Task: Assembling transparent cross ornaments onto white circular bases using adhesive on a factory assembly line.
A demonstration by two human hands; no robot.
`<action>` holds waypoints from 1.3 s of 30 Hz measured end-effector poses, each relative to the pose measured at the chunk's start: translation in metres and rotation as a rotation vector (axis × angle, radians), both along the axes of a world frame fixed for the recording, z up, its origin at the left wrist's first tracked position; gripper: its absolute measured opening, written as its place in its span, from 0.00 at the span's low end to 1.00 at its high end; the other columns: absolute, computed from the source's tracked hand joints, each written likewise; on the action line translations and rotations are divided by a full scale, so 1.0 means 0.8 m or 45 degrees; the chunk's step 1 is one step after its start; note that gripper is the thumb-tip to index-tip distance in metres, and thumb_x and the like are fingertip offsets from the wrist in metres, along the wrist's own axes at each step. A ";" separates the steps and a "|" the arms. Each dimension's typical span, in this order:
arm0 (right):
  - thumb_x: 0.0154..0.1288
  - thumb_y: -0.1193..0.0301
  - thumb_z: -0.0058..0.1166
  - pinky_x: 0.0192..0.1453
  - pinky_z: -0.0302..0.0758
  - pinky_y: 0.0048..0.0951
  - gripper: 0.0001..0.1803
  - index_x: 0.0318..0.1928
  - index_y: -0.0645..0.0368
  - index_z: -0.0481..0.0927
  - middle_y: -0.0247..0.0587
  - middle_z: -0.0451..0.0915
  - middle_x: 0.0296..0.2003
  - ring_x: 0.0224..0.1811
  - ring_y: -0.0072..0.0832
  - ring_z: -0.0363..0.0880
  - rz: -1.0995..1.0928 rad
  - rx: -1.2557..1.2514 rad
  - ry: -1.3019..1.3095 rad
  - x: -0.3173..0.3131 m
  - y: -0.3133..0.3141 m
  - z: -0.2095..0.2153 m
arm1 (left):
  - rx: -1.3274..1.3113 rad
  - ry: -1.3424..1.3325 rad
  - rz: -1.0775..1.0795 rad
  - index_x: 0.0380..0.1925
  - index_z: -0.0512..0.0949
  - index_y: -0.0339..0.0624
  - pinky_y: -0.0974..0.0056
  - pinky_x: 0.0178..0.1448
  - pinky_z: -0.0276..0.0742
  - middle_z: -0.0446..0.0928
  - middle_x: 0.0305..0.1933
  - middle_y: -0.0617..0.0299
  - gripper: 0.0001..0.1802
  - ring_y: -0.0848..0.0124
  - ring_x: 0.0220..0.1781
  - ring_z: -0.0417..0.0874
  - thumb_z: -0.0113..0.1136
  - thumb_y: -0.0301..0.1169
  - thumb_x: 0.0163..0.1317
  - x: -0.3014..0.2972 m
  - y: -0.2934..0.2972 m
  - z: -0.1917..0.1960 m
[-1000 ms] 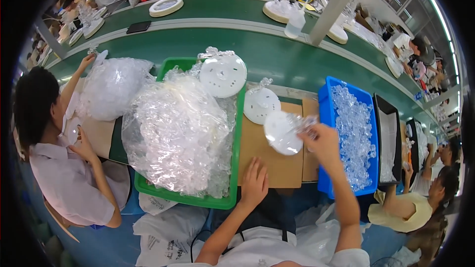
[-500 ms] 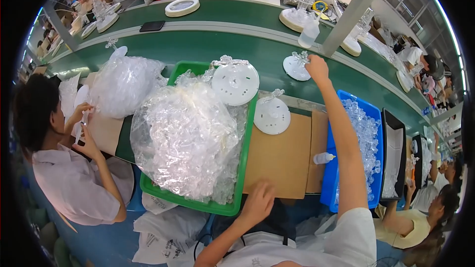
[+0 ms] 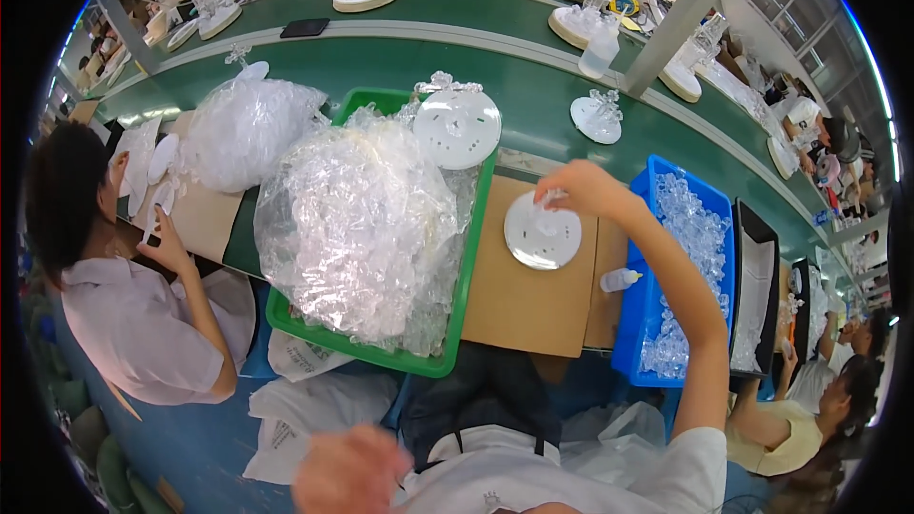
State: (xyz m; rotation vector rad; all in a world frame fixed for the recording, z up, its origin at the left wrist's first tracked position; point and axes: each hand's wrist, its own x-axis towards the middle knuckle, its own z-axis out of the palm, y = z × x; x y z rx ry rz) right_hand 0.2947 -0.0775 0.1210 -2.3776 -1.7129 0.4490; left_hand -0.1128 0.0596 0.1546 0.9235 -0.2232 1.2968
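My right hand [image 3: 581, 188] reaches over a white round disc [image 3: 545, 249] with small holes, which lies on the brown cardboard [image 3: 505, 312]. Its fingers are closed on a clear plastic piece [image 3: 546, 220] at the disc's top, partly hidden by the fingertips. My left hand [image 3: 350, 469] is low in front of my body, smeared by motion. A second white disc [image 3: 459, 130] rests on the far right corner of the green bin [image 3: 464, 309], with a clear ornament on its edge. Farther back, another disc [image 3: 595, 124] bears a clear plastic ornament [image 3: 604, 107].
A large clear bag [image 3: 357, 219] fills the green bin. The blue bin [image 3: 624, 343] at the right holds clear pieces, with a small dropper bottle [image 3: 621, 279] beside it. A larger bottle [image 3: 600, 49] stands by a metal post [image 3: 657, 48]. A co-worker [image 3: 143, 314] sits at left.
My right hand has left the far disc and come to the near one, which has moved slightly toward me. My left hand has dropped back from the cardboard's edge. The view has shifted a little.
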 end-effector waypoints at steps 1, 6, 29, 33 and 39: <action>0.52 0.66 0.60 0.45 0.73 0.40 0.10 0.38 0.44 0.81 0.36 0.82 0.35 0.41 0.39 0.78 0.025 -0.038 0.016 -0.021 -0.003 0.001 | 0.162 -0.257 -0.015 0.26 0.75 0.45 0.61 0.33 0.73 0.69 0.35 0.62 0.03 0.64 0.37 0.72 0.60 0.26 0.52 0.018 0.007 0.026; 0.48 0.68 0.61 0.52 0.72 0.42 0.23 0.48 0.52 0.78 0.44 0.79 0.44 0.48 0.43 0.76 -0.028 -0.062 0.107 -0.060 -0.014 0.036 | 0.084 -0.214 -0.470 0.33 0.70 0.51 0.62 0.39 0.69 0.70 0.35 0.73 0.05 0.75 0.35 0.69 0.56 0.34 0.61 0.029 -0.002 0.122; 0.42 0.60 0.63 0.40 0.75 0.39 0.19 0.36 0.54 0.79 0.38 0.82 0.32 0.40 0.38 0.79 -0.015 0.019 -0.114 -0.068 0.125 0.005 | 0.307 -0.212 -0.381 0.41 0.71 0.48 0.58 0.42 0.69 0.69 0.43 0.64 0.11 0.68 0.43 0.70 0.56 0.33 0.58 -0.012 0.018 0.066; 0.47 0.64 0.61 0.39 0.75 0.36 0.16 0.37 0.55 0.78 0.38 0.81 0.39 0.38 0.36 0.79 -0.002 0.267 -0.074 -0.073 0.090 0.026 | 0.162 -0.196 -0.333 0.28 0.74 0.46 0.61 0.40 0.72 0.67 0.40 0.60 0.02 0.65 0.42 0.70 0.56 0.30 0.55 -0.013 0.009 0.030; 0.44 0.77 0.66 0.40 0.78 0.28 0.18 0.39 0.52 0.79 0.40 0.80 0.47 0.41 0.35 0.81 0.017 0.865 -0.187 -0.191 0.007 0.037 | -0.311 0.815 -0.947 0.53 0.69 0.33 0.64 0.49 0.72 0.71 0.52 0.53 0.17 0.66 0.51 0.74 0.47 0.31 0.68 0.086 -0.061 -0.061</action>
